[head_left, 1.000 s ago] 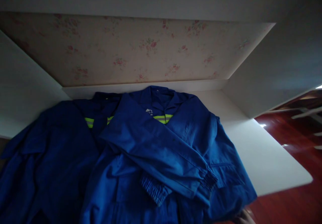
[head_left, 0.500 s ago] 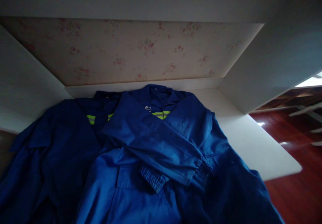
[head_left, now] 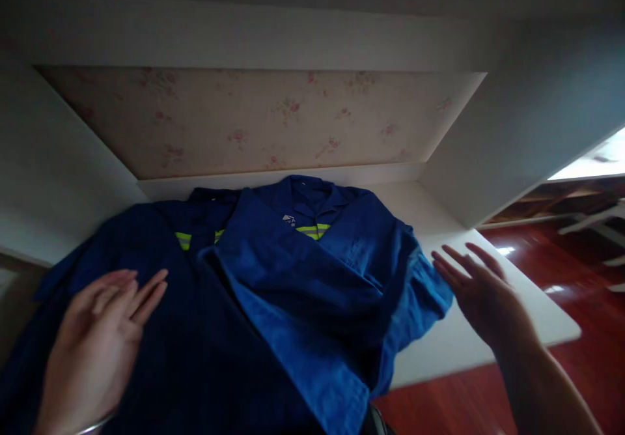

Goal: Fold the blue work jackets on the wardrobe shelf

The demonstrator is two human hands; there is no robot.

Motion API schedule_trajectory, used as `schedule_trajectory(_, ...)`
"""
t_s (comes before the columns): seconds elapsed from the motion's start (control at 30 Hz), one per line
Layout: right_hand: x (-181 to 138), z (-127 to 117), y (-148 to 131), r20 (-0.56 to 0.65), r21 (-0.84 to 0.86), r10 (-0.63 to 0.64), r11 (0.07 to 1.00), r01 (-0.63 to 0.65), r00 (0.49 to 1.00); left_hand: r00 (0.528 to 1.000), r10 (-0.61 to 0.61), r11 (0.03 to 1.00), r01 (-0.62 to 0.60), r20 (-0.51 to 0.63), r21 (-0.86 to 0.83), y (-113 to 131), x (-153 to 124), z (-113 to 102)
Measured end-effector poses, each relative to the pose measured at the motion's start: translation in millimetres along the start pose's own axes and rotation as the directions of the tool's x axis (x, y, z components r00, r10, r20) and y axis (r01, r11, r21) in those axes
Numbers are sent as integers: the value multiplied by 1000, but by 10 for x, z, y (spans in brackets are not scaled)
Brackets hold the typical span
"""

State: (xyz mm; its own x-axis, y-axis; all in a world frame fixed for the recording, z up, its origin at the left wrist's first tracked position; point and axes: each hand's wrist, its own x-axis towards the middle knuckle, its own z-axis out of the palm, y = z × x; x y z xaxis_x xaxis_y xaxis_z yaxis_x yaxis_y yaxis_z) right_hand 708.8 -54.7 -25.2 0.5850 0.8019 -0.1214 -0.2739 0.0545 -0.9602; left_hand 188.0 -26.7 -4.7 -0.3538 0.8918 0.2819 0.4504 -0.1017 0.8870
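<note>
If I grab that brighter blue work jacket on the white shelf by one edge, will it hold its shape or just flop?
The blue work jacket will probably flop: it already lies in soft folds and creases. Its lower edge hangs over the white shelf, so it may slide off. Both the left hand and right hand are open, holding nothing.

Two blue jackets (head_left: pixel 312 279), two hands (head_left: pixel 100 340).

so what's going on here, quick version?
A person stands at a white table set in an alcove, with two blue work jackets on it. The folded jacket lies partly over the darker jacket. The left hand is open over the darker one; the right hand is open beside the folded one, gripping nothing.
</note>
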Motion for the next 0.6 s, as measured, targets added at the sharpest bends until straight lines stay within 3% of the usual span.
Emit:
schedule_trajectory(0.07,177,129,158,125,-236,-32,970,61,992,998,56,995,-58,40,76,2,29,191)
schedule_trajectory(0.1,248,146,242,219,-391,-57,910,141,974,982,141,974,-160,126,158,-3,18,270)
schedule_trajectory(0.13,306,142,320,340,-520,-72,816,251,938,934,244,921,-307,260,240,-12,2,336)
schedule_trajectory(0.2,379,109,441,607,-630,-8,604,488,794,734,399,740,-612,550,279,-42,-11,446)
schedule_trajectory(0.27,408,102,504,759,-621,156,461,634,632,546,431,599,-769,718,225,-85,34,561)
schedule_trajectory(0.33,423,148,520,792,-611,286,371,700,540,450,403,538,-821,797,192,-144,135,706)
schedule_trajectory(0.4,448,225,505,782,-616,340,291,733,522,387,349,536,-830,853,157,-222,258,865)
schedule_trajectory(0.47,485,294,468,757,-637,378,243,731,534,353,281,571,-809,892,141,-312,364,998)
schedule_trajectory(0.5,505,313,439,736,-658,401,231,717,546,362,246,596,-788,899,154,-356,403,1043)
schedule_trajectory(0.6,551,284,318,682,-721,453,284,633,574,468,163,673,-697,869,249,-449,470,1077)
